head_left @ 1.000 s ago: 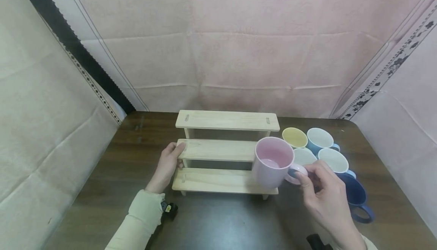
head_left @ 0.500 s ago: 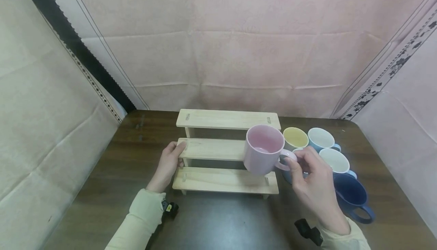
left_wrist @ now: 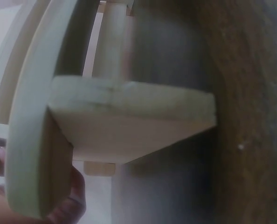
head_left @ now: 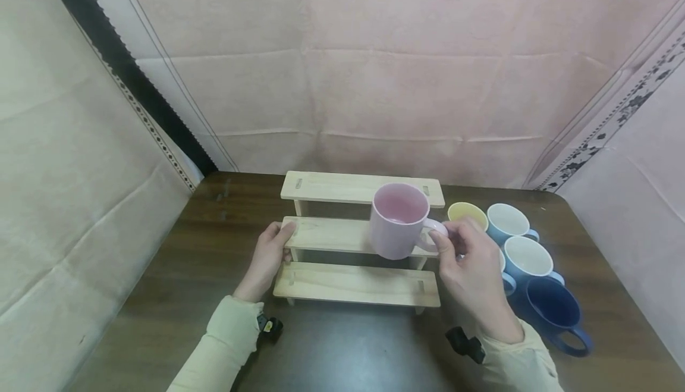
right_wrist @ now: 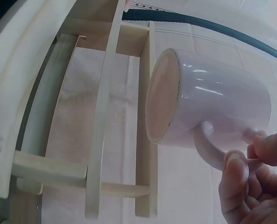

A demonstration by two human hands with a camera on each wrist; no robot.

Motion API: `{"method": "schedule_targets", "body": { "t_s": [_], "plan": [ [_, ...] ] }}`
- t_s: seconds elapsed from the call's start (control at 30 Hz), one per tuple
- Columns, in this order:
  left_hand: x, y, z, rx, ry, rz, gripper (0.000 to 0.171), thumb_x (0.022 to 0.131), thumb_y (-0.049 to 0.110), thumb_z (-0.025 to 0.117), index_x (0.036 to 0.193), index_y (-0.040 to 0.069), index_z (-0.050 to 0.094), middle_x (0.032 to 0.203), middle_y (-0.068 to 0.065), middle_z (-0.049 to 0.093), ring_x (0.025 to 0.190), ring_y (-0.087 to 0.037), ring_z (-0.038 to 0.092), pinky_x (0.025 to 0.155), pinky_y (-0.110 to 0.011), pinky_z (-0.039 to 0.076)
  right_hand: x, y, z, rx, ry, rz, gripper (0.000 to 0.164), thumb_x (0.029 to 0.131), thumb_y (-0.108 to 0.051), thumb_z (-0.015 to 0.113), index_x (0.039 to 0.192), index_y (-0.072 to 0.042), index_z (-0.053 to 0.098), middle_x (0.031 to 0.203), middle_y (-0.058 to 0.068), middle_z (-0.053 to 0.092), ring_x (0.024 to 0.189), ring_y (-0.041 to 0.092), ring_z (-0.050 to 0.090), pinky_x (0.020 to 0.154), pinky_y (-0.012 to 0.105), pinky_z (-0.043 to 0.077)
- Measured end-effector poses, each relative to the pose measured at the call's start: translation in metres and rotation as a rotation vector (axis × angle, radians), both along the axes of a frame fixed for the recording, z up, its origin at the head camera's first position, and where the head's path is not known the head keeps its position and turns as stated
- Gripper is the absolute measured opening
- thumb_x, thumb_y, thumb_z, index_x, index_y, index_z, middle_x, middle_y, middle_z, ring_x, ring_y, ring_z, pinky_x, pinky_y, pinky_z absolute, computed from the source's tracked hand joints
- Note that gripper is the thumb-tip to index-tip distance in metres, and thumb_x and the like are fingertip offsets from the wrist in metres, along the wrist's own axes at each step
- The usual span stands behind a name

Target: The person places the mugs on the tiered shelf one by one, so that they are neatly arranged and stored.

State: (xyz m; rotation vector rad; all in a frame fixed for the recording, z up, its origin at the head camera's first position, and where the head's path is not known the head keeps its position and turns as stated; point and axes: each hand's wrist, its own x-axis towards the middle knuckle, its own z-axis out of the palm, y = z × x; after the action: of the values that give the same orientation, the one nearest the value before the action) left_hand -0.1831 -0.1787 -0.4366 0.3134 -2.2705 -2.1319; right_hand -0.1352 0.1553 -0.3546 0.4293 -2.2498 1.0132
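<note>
My right hand [head_left: 473, 273] pinches the handle of a pink mug [head_left: 396, 234] between thumb and fingers. In the head view the mug hangs upright in front of the right part of a three-tier wooden shelf [head_left: 332, 234]. The right wrist view shows the mug's [right_wrist: 218, 100] pale underside and a gap between it and the boards. At the shelf's left end, my left hand [head_left: 267, 255] grips the middle board, thumb on top. Only part of the left hand [left_wrist: 68, 200] shows in its wrist view, behind the board's end.
Right of the shelf stand several mugs: a yellow one [head_left: 464, 212], light blue ones with white insides [head_left: 528, 256] and a dark blue one [head_left: 553, 306] at the front. All rest on the dark wooden table [head_left: 342, 344]. A pale cloth wall [head_left: 342, 94] rises behind the table.
My right hand has carried the pink mug leftward and farther back, from over the bottom tier's right end up to the middle tier. The left hand keeps its grip on the shelf.
</note>
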Motion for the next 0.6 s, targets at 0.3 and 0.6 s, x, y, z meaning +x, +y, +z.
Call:
{"method": "schedule_targets", "body": {
  "t_s": [0.3,0.6],
  "plan": [
    [0.0,0.001,-0.002,0.002,0.007,-0.004,0.031,0.102,0.033,0.051,0.104,0.002,0.05,0.072,-0.001,0.046,0.059,-0.014,0.043,0.055,-0.024,0.039,-0.012,-0.011,-0.003,-0.028,0.02,0.08,0.012,0.084,0.002,0.073,0.091,-0.002,0.064,0.078,0.0,0.054,0.064,0.012,0.05,0.054,0.017,0.042],
    [0.0,0.001,0.001,-0.009,-0.005,0.001,0.03,0.102,0.033,0.051,0.103,0.003,0.05,0.073,-0.001,0.045,0.059,-0.013,0.042,0.056,-0.024,0.04,-0.019,-0.024,0.0,-0.051,-0.039,0.09,0.013,0.084,-0.002,0.074,0.091,-0.005,0.064,0.082,-0.002,0.055,0.066,0.011,0.052,0.056,0.02,0.045]
  ]
}}
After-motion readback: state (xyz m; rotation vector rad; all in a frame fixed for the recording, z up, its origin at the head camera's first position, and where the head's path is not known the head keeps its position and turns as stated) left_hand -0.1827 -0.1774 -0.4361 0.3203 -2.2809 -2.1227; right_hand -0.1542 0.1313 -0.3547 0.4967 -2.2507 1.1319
